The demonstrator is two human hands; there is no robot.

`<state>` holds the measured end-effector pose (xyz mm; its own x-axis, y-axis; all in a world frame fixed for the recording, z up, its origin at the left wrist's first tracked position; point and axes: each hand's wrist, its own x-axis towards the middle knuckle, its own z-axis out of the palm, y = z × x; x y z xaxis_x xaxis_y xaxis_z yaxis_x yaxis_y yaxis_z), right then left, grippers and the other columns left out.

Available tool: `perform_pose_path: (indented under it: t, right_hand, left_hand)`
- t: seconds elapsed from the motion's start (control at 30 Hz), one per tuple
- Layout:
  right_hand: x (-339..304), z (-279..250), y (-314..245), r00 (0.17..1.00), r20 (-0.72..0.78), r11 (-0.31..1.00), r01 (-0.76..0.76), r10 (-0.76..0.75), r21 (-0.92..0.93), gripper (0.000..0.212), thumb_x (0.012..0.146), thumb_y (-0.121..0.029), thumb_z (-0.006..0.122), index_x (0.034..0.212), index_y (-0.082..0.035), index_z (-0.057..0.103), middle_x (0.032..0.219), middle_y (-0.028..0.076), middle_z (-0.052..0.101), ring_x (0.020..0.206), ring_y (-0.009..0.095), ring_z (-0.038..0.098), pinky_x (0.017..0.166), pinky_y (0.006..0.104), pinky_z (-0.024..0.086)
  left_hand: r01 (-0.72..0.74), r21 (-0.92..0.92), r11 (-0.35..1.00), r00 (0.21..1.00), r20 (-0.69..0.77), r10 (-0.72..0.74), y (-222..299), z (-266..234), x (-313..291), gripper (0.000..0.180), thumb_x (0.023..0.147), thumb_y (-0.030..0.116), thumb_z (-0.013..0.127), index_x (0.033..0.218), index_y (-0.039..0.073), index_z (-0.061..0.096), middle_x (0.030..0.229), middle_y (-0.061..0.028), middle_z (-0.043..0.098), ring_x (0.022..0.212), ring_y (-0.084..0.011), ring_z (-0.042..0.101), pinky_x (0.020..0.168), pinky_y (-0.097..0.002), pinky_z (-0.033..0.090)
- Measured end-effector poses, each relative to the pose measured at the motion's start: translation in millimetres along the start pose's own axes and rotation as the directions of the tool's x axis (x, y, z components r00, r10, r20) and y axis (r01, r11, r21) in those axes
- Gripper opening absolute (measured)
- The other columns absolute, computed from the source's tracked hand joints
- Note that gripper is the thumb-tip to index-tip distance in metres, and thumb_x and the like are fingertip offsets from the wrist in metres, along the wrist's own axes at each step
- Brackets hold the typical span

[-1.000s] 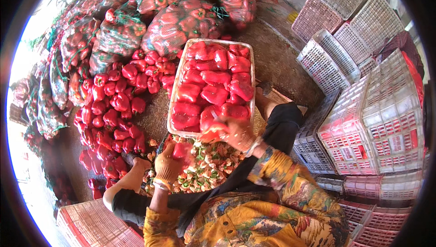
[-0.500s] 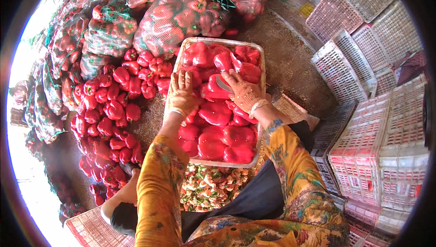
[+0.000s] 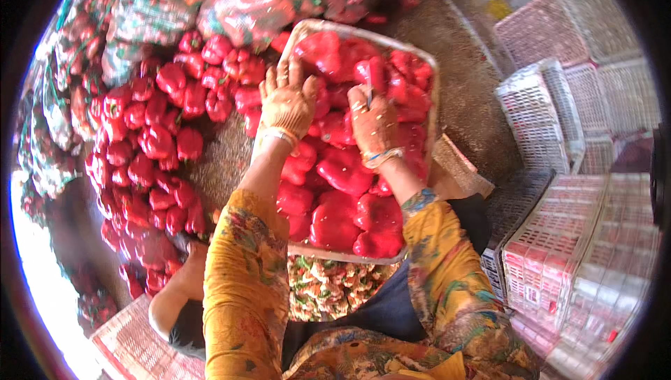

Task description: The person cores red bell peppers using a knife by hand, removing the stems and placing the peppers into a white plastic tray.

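A shallow pale crate (image 3: 435, 100) in front of me is filled with red bell peppers (image 3: 342, 169). My left hand (image 3: 287, 106) lies flat with fingers stretched out over the peppers at the crate's left side, holding nothing. In the middle of the crate, my right hand (image 3: 374, 123) is closed round a small knife (image 3: 369, 88). Its blade points away from me beside a pepper, and its handle is hidden in the fist. Pale bits, like seeds, cling to both hands, and each wrist carries a band.
Loose red peppers (image 3: 155, 141) are heaped on the floor at left. Mesh sacks of peppers (image 3: 258, 3) stand behind. Cut pepper scraps (image 3: 335, 286) lie between my legs. Stacked plastic crates (image 3: 538, 254) rise at right, and a pinkish crate (image 3: 143, 338) sits at lower left.
My right hand has turned, so the knife blade now points away from me instead of leftward. My left hand stays at the crate's left side. The whole view has shifted and tilted slightly.
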<state>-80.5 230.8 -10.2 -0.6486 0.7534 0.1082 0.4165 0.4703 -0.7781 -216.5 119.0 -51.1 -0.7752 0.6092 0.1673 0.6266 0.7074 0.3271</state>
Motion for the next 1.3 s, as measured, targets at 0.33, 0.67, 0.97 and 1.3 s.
perform_pose_path:
  t: [0.33, 0.67, 0.97, 1.3]
  right_hand:
    - [32, 23, -5, 0.999, 0.034, 0.937, 0.002, 0.011, -0.349, 0.045, 0.1, -0.039, 0.045, 0.096, 0.0, 0.067, 0.091, 0.031, 0.068, 0.088, 0.053, 0.064, 0.08, 0.0602, 0.049]
    - [17, 18, -5, 0.998, 0.004, 0.997, 0.061, -0.061, -0.045, 0.038, 0.101, -0.035, 0.051, 0.102, -0.001, 0.066, 0.093, 0.025, 0.069, 0.09, 0.044, 0.067, 0.079, 0.0487, 0.051]
    - [16, 16, 21, 0.991, -0.025, 0.984, 0.128, -0.132, -0.121, 0.027, 0.101, -0.02, 0.054, 0.112, 0.001, 0.067, 0.107, 0.017, 0.072, 0.102, 0.03, 0.069, 0.091, 0.0406, 0.052]
    - [13, 19, 7, 0.995, -0.006, 0.979, 0.094, -0.097, -0.179, 0.026, 0.102, -0.02, 0.054, 0.113, 0.0, 0.067, 0.105, 0.016, 0.072, 0.1, 0.027, 0.069, 0.09, 0.0397, 0.051]
  left_hand:
    - [0.17, -0.084, 0.982, 0.984, 0.059, -0.165, 23, -15, 8, 0.075, 0.1, 0.056, 0.038, 0.158, 0.009, 0.028, 0.163, -0.0174, 0.029, 0.152, -0.0422, 0.022, 0.121, -0.062, 0.013]
    - [0.209, -0.914, 0.347, 0.847, -0.008, -0.531, -108, -62, -66, 0.045, 0.091, 0.03, 0.068, 0.131, 0.008, 0.065, 0.113, -0.0145, 0.072, 0.102, -0.0206, 0.069, 0.091, -0.0335, 0.052]
    - [0.833, -0.144, 0.534, 0.464, -0.343, -0.817, -331, -45, -40, 0.098, 0.074, 0.055, 0.079, 0.151, 0.018, 0.031, 0.155, -0.0201, 0.032, 0.138, -0.0415, 0.042, 0.1, -0.0566, 0.05]
    - [0.671, -0.691, 0.267, 0.371, 0.001, -0.929, -395, -34, -69, 0.083, 0.078, 0.032, 0.074, 0.15, 0.014, 0.038, 0.133, -0.0187, 0.057, 0.114, -0.0314, 0.063, 0.09, -0.0478, 0.054]
